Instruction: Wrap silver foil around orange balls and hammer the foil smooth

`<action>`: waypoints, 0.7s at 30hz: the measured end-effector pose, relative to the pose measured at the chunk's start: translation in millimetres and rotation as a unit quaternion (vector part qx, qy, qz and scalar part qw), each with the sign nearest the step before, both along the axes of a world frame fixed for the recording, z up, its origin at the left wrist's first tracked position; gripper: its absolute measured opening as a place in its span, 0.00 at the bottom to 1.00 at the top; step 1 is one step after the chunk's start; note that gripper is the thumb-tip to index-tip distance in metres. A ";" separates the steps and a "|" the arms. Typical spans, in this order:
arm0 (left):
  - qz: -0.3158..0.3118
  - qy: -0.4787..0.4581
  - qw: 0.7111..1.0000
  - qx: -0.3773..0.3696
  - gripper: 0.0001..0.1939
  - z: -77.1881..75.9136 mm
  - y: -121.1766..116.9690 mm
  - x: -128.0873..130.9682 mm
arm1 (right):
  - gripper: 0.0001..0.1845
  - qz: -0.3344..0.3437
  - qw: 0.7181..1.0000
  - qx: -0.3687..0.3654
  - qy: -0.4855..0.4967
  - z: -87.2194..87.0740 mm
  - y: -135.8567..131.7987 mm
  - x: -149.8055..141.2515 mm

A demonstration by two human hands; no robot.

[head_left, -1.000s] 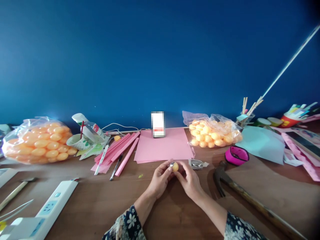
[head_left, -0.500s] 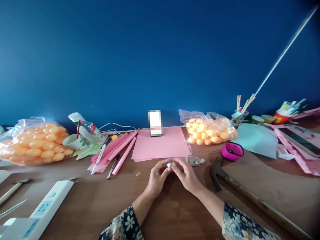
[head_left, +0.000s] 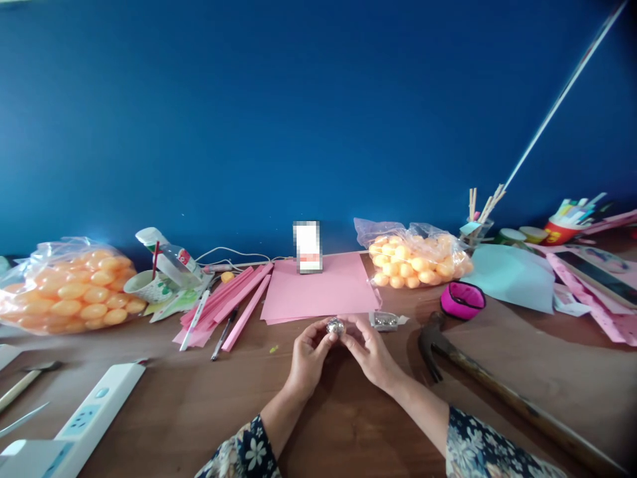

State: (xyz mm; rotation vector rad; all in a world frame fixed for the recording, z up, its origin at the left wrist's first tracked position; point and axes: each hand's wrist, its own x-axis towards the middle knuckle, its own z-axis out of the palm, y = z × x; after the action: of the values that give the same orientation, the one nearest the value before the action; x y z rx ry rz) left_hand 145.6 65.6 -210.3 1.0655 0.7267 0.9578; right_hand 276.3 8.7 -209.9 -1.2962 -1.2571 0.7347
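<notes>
Between the fingertips of both hands is a small shiny silver ball (head_left: 336, 326), its surface crinkled like foil. My left hand (head_left: 310, 352) grips it from the left, thumb on the near side and fingers curled behind. From the right, my right hand (head_left: 367, 352) pinches it the same way. Both hands are just above the brown table (head_left: 343, 425), in front of a stack of pink paper (head_left: 318, 292). Just beyond my right hand lies a small clear packet (head_left: 385, 321) with silvery contents.
At right lie a claw hammer (head_left: 497, 378) and a magenta band (head_left: 462, 301). Bags of orange balls (head_left: 89, 289) stand left and right. A phone with a blurred screen (head_left: 308, 247) stands upright on the paper. A power strip (head_left: 94, 411) and pink strips (head_left: 229, 302) are at left.
The fingers have shifted slightly on the silver ball, so more of it shows now. Both hands stay almost in the same place, and the view has moved a little.
</notes>
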 end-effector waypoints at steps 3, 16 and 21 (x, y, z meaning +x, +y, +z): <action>0.008 0.019 1.000 0.014 0.16 1.7 -1.1 0.6 | 0.15 0.008 1.000 -0.001 0.006 -1.4 0.4 0.2; -0.019 -0.023 0.999 -0.026 0.14 7.6 -4.4 2.2 | 0.16 -0.026 0.995 0.025 -0.091 3.6 -0.4 1.8; -0.070 -0.019 0.997 -0.028 0.16 10.4 -5.3 1.2 | 0.17 -0.032 0.992 0.050 -0.113 5.9 -0.5 1.9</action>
State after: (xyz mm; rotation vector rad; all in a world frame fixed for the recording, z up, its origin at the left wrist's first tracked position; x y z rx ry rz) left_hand 146.8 60.3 -199.9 1.0335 0.6356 0.8299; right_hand 278.1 8.2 -203.9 -1.3579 -1.4084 0.4824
